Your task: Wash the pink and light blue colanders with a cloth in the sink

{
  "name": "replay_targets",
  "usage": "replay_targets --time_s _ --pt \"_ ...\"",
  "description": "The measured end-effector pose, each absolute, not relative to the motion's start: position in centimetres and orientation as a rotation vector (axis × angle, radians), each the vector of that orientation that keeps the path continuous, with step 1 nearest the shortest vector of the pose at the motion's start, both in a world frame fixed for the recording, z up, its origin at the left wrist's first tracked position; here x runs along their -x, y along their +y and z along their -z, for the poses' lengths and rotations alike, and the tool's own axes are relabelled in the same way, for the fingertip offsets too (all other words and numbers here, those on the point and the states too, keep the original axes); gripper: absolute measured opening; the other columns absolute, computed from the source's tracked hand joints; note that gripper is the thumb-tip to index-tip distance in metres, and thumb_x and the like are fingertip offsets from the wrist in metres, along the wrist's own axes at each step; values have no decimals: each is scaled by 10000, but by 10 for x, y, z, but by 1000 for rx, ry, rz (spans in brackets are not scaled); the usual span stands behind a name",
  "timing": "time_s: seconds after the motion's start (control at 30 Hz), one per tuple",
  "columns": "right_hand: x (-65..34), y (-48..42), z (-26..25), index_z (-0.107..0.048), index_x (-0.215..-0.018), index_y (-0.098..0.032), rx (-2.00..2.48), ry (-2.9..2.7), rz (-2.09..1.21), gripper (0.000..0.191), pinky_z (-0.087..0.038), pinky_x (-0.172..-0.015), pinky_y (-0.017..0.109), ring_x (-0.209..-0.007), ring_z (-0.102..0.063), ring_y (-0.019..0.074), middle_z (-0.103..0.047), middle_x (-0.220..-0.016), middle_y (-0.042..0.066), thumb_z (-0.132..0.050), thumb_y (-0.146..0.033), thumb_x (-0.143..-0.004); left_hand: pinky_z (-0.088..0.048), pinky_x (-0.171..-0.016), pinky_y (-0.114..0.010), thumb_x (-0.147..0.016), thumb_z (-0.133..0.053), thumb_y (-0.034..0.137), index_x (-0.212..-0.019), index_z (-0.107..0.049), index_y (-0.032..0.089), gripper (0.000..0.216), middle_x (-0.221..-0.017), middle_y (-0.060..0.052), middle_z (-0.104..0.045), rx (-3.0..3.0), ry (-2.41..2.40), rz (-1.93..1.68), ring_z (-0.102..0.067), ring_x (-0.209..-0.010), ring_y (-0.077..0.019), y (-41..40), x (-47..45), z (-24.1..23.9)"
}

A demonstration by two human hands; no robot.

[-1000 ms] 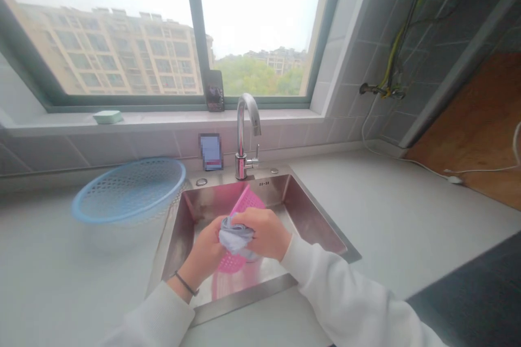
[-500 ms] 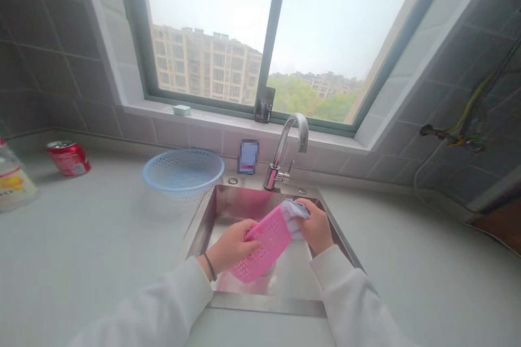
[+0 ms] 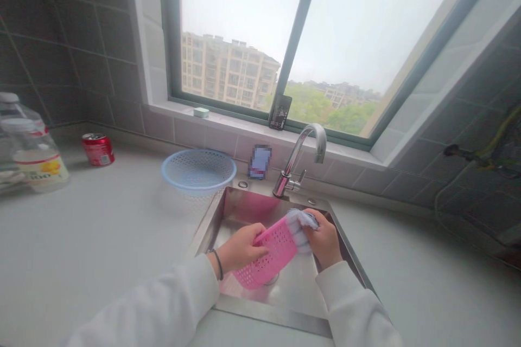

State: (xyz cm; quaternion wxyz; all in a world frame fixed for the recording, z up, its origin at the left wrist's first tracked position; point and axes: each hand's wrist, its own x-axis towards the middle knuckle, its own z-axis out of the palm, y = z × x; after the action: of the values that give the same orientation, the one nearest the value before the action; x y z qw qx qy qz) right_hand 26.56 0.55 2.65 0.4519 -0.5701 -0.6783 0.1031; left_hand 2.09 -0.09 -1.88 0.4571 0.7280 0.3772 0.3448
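A pink perforated plastic basket (image 3: 273,255) is held tilted above the steel sink (image 3: 280,310). My left hand (image 3: 244,249) is closed on its near left rim, thumb on the outer side. In my right hand (image 3: 324,236) is a bunched grey-and-white cloth (image 3: 299,230), pressed against the basket's right end. The cloth hides that end of the basket, and part of the drain lies behind the basket. Behind the hands rises the chrome faucet (image 3: 291,160), its spout over the back of the sink.
Left of the sink sits a blue colander (image 3: 199,171). Farther left are a red can (image 3: 98,149) and plastic bottles (image 3: 38,160). A green bar (image 3: 201,113) and a dark card (image 3: 280,112) stand on the windowsill. A pipe (image 3: 459,152) juts from the right wall.
The view has swung left, so the scene sits farther right and more of the bottles shows. Both hands keep their hold on the basket and the cloth, which stays at the basket's right end.
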Motion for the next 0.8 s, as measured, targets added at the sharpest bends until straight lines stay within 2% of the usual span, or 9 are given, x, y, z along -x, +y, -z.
replay_targets --time_s 0.1,0.3,0.4,0.53,0.67,0.8 --pt "-275 11 -24 -726 -948 -189 1493 -1622 -222 326 -531 -699 321 -772 -694 252 -759 -859 61 -595 -451 -806 -377 -635 -240 -711 -639 187 -851 -570 162 158 -793 12 -594 -1789 920 -856 -531 -737 -159 -3 -22 19" --pt "-255 -1 -27 -731 -924 -186 1352 -1659 -350 266 -540 -650 297 -727 -690 235 -757 -828 52 -622 -328 -727 -391 -655 -251 -699 -634 175 -875 -587 155 183 -816 -1 -620 -1789 933 -845 -545 -746 -166 0 -25 20" --pt "-240 -13 -28 -741 -920 -189 1208 -1728 -449 262 -559 -679 305 -747 -700 237 -764 -850 57 -643 -273 -693 -394 -659 -247 -723 -640 206 -886 -591 157 178 -828 -2 -633 -1789 927 -857 -553 -759 -167 1 -24 21" --pt "-232 -17 -24 -751 -938 -203 1116 -1816 -492 246 -568 -734 312 -782 -709 233 -769 -888 59 -659 -244 -714 -394 -656 -250 -733 -640 220 -872 -597 158 159 -829 -9 -645 -1801 900 -862 -567 -762 -172 1 -24 21" --pt "-248 -5 -24 -737 -943 -193 1204 -1730 -441 251 -560 -696 308 -752 -700 235 -760 -856 57 -647 -350 -769 -401 -644 -243 -708 -629 179 -868 -593 160 165 -825 -9 -637 -1757 920 -864 -566 -763 -172 0 -24 19" --pt "-271 7 -25 -728 -929 -194 1409 -1622 -288 325 -541 -688 316 -756 -691 246 -754 -852 58 -615 -471 -802 -390 -628 -239 -726 -681 244 -857 -588 160 181 -805 -6 -622 -1761 916 -862 -543 -736 -164 -4 -22 16"
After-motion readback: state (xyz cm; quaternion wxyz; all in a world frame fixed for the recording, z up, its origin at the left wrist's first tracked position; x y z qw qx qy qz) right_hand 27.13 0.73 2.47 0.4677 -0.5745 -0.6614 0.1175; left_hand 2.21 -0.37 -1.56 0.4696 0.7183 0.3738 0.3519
